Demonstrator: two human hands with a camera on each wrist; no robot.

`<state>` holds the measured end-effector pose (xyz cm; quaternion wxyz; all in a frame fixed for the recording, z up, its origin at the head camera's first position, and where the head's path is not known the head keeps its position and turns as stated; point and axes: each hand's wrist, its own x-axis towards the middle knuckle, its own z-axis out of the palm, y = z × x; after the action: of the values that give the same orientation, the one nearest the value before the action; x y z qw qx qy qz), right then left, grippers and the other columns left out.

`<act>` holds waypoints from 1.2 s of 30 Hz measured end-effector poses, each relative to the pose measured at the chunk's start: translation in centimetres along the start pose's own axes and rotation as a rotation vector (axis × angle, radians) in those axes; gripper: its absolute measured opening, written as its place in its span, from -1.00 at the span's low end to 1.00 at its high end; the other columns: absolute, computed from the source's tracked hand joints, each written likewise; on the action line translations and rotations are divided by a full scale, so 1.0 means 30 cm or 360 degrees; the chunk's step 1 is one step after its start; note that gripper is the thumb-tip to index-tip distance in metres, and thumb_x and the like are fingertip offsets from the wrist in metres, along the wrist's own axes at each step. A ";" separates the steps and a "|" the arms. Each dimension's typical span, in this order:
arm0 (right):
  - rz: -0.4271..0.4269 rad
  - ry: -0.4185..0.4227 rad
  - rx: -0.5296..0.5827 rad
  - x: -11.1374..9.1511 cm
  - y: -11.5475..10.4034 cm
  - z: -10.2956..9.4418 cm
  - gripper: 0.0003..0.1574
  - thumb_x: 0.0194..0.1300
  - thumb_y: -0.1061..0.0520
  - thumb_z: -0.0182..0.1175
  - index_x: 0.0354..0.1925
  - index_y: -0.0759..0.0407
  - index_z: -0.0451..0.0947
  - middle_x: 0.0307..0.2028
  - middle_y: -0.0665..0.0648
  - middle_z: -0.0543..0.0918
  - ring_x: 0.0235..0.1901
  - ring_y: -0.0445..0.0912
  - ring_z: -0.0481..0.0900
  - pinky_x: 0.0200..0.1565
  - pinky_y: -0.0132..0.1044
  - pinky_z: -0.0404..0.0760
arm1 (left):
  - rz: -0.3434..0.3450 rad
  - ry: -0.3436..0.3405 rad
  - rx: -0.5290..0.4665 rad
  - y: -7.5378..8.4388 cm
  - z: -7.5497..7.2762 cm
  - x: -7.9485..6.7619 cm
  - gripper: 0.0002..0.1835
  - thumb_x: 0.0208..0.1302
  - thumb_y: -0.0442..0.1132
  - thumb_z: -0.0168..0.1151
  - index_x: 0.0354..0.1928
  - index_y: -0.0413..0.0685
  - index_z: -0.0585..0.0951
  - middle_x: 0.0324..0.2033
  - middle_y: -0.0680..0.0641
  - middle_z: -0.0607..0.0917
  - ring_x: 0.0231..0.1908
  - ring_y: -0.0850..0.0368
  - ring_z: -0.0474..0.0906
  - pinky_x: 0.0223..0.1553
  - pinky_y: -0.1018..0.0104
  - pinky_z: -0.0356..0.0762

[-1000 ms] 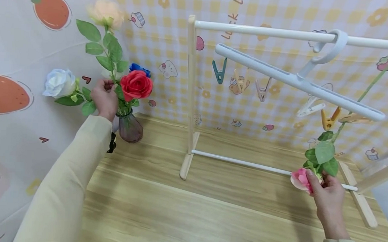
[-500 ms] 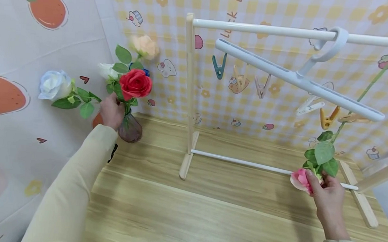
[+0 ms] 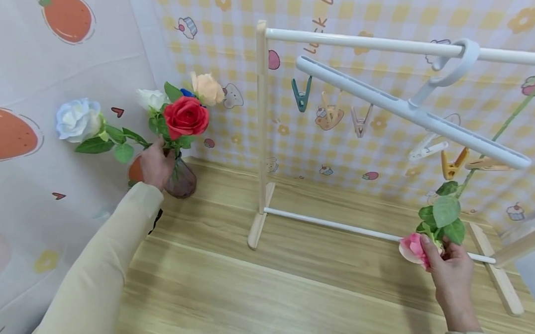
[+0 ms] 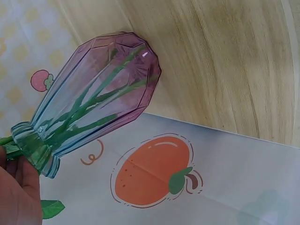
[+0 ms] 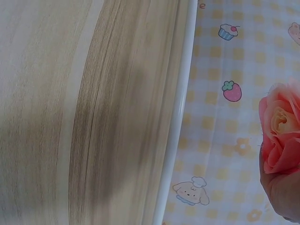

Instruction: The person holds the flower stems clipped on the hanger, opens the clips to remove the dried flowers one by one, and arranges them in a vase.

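My left hand [image 3: 157, 166] is at the mouth of a purple-blue glass vase [image 3: 181, 179], fingers curled round green stems [image 4: 13, 149] just above its rim. Out of the vase rise a peach rose [image 3: 208, 89], a red rose [image 3: 186, 117], a white rose [image 3: 152, 100] and a pale blue rose [image 3: 79, 120] leaning left; a blue flower is mostly hidden behind. My right hand [image 3: 454, 275] pinches a pink rose [image 3: 413, 249] just under its bloom. That rose hangs head down, its stem running up to a wooden clothespin [image 3: 489, 163] on the hanger [image 3: 413, 111].
The light blue hanger tilts down to the right from the white top rail [image 3: 367, 42] of a wooden rack [image 3: 261, 137]. A green clothespin [image 3: 301, 94], a yellow one [image 3: 453, 163] and several others hang from it. A white lower bar [image 3: 332, 223] crosses above the wood-grain table [image 3: 261, 301].
The peach rose has come down and to the right into the bunch in the vase, as my left hand moved lower toward the vase mouth. My right hand has stayed on the pink rose.
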<state>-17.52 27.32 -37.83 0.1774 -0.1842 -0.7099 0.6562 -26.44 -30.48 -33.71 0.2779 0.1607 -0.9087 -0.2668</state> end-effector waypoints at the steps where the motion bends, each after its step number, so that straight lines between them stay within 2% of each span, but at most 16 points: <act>1: 0.0004 -0.0003 0.0007 0.000 0.000 0.000 -0.82 0.16 0.24 0.29 -0.43 -0.05 0.57 -0.69 -0.09 0.45 -0.77 -0.31 0.32 -0.77 -0.54 0.35 | -0.0003 -0.0001 -0.0010 0.000 0.001 0.000 -0.82 0.33 -0.31 0.04 -0.14 -0.29 0.52 -0.22 -0.37 0.65 -0.21 -0.26 0.55 -0.16 -0.08 0.44; 4: 0.0009 -0.0013 0.0010 0.001 0.000 -0.002 -0.83 0.16 0.23 0.29 -0.43 -0.05 0.57 -0.68 -0.10 0.47 -0.77 -0.32 0.35 -0.76 -0.54 0.35 | -0.0025 -0.0004 -0.0010 0.003 -0.002 0.001 -0.82 0.33 -0.31 0.03 -0.14 -0.27 0.52 -0.21 -0.36 0.65 -0.20 -0.25 0.54 -0.15 -0.09 0.43; 11: -0.0008 -0.0011 0.0022 0.002 0.006 -0.004 -0.82 0.17 0.25 0.28 -0.39 -0.06 0.58 -0.65 -0.11 0.50 -0.76 -0.32 0.34 -0.76 -0.55 0.34 | -0.0147 -0.0036 0.0101 0.018 -0.019 0.012 -0.69 0.33 -0.32 -0.01 0.08 -0.18 0.45 -0.03 -0.32 0.62 -0.06 -0.32 0.51 -0.03 -0.20 0.39; 15: -0.0016 0.0009 0.0024 0.002 0.006 -0.001 -0.82 0.16 0.26 0.28 -0.41 -0.05 0.58 -0.67 -0.11 0.49 -0.77 -0.32 0.34 -0.77 -0.55 0.33 | -0.0195 -0.0032 0.0092 0.024 -0.020 0.014 -0.69 0.32 -0.29 -0.05 0.07 -0.16 0.46 -0.03 -0.29 0.63 -0.06 -0.32 0.50 0.02 -0.22 0.34; 21: -0.0010 0.0014 0.0030 0.003 0.005 0.001 -0.81 0.16 0.27 0.29 -0.40 -0.05 0.58 -0.65 -0.11 0.50 -0.76 -0.31 0.33 -0.77 -0.55 0.33 | -0.0175 -0.0049 0.0134 0.030 -0.025 0.015 -0.69 0.43 -0.18 -0.16 0.02 -0.17 0.48 -0.07 -0.29 0.63 -0.09 -0.29 0.51 0.01 -0.20 0.35; 28: -0.0002 0.0023 0.0018 0.002 0.004 0.003 -0.81 0.15 0.26 0.30 -0.40 -0.06 0.58 -0.63 -0.11 0.50 -0.75 -0.32 0.33 -0.76 -0.55 0.33 | -0.0079 0.0020 0.0246 0.013 -0.026 0.011 -0.75 0.35 -0.26 -0.04 -0.22 -0.26 0.60 -0.23 -0.33 0.67 -0.18 -0.33 0.55 -0.18 -0.19 0.44; 32: 0.0003 0.0028 0.0004 0.001 0.002 0.004 -0.81 0.15 0.25 0.30 -0.40 -0.07 0.58 -0.64 -0.11 0.50 -0.75 -0.32 0.33 -0.76 -0.55 0.34 | -0.0063 -0.0048 0.0312 -0.001 -0.030 0.005 -0.73 0.35 -0.23 -0.01 -0.16 -0.28 0.61 -0.22 -0.34 0.66 -0.18 -0.32 0.55 -0.23 -0.17 0.45; 36: 0.0005 0.0036 0.0005 -0.001 0.002 0.006 -0.81 0.15 0.25 0.30 -0.41 -0.07 0.58 -0.64 -0.11 0.50 -0.75 -0.32 0.33 -0.76 -0.55 0.33 | -0.0112 -0.0145 0.0349 -0.010 -0.035 -0.001 -0.72 0.37 -0.18 0.01 -0.13 -0.23 0.61 -0.19 -0.33 0.67 -0.19 -0.31 0.55 -0.28 -0.15 0.45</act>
<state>-17.58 27.17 -37.89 0.1847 -0.1923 -0.7065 0.6555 -25.76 -31.14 -33.15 0.2075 0.2095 -0.9380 -0.1823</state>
